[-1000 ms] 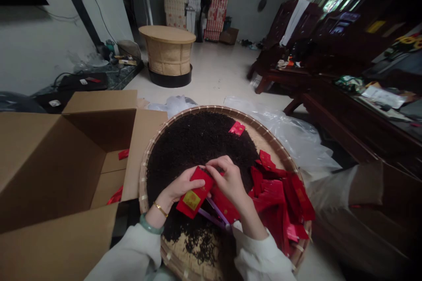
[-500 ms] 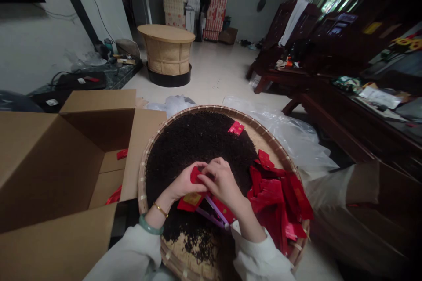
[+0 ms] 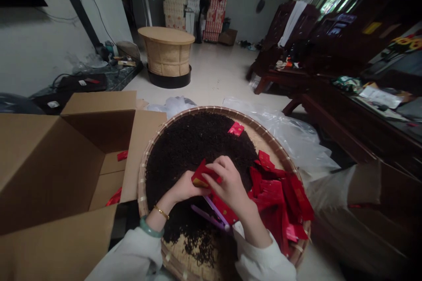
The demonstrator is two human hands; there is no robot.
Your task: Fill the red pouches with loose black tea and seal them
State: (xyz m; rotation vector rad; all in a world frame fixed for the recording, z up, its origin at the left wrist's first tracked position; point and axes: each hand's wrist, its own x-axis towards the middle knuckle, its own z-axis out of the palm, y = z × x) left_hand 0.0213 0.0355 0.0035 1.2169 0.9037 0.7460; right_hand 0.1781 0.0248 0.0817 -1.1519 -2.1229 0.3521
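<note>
Over a round woven bamboo tray [image 3: 145, 171], my left hand [image 3: 184, 188] is closed on a small red packet [image 3: 199, 175] with a gold patch, held tilted up. The fingers of my right hand [image 3: 231, 186] are curled against the packet's right side and upper edge, partly hiding it. Dark, thin dried leaves [image 3: 194, 136], like loose tea, cover much of the tray. Below my hands lies a purple two-armed clip [image 3: 216, 216], its arms apart, beside another red packet [image 3: 227, 208]. A heap of red packets [image 3: 272, 195] fills the tray's right side.
One red packet [image 3: 236, 129] lies at the leaves' far edge. An open cardboard box [image 3: 145, 140] on the left has a few red packets inside. Clear plastic sheeting [image 3: 286, 131] lies behind the tray. Dark wooden furniture [image 3: 332, 114] stands right; a round wicker stand [image 3: 168, 55] is farther back.
The red packet between my hands has been raised and tipped more upright, showing its gold patch. My right hand has shifted slightly right, and more of the purple clip shows.
</note>
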